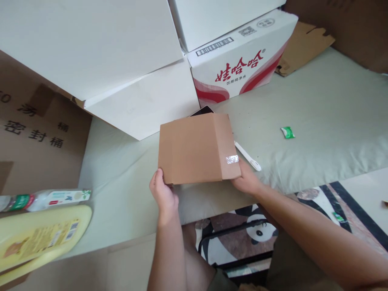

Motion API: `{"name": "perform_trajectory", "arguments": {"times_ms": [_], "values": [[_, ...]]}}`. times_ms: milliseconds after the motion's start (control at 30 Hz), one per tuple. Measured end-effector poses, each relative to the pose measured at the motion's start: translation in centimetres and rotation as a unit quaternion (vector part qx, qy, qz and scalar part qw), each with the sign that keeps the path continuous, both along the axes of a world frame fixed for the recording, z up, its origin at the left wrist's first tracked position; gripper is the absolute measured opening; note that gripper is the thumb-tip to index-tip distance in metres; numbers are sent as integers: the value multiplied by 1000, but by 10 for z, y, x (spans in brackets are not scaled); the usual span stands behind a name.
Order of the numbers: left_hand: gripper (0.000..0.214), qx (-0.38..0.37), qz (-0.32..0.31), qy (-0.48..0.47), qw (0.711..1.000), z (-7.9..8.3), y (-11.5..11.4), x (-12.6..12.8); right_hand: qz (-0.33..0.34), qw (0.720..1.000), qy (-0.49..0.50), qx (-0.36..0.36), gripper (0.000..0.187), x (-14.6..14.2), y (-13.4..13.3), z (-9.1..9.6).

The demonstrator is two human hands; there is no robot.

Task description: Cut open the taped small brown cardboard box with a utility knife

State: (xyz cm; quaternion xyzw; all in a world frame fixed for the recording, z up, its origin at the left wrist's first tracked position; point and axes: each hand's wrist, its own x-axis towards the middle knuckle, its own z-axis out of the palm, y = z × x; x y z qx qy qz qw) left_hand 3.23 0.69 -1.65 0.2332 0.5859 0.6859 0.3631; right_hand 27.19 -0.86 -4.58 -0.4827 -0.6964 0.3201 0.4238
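Between my hands is a folded piece of brown cardboard (194, 149), creased near both ends, with a shiny silver sticker (232, 159) at its right side. My left hand (163, 190) grips the lower left corner, thumb on top. My right hand (247, 178) holds the lower right corner; its fingers are mostly hidden behind the cardboard. Just past the right edge, a white box-cutter-like tool (248, 156) lies on the pale green sheet. A dark flat object (204, 110) peeks out behind the cardboard's top edge, mostly covered.
White cartons (142, 97) and a red-and-white water carton (239, 68) stand at the back. A small green packet (287, 132) lies right on the sheet. At left are a yellow jug (45, 234), a clear bottle (38, 201) and a large brown box (39, 133).
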Motion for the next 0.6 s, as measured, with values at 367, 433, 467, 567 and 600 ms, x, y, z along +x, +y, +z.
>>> {"name": "perform_trajectory", "arguments": {"times_ms": [367,433,467,567,600], "values": [[28,-4,18,-33,999,3,2,1,-36,999,-24,-24,22,3,2,6],[29,-9,24,-39,999,2,2,0,-33,999,-29,-21,23,5,3,7],[30,-11,22,-37,999,2,3,-1,-33,999,-32,-17,23,6,3,7],[30,-9,14,-22,1000,0,3,-3,-48,997,-51,17,25,6,2,8],[30,-9,16,-20,1000,0,3,-3,-57,996,-57,34,25,5,2,8]]}}
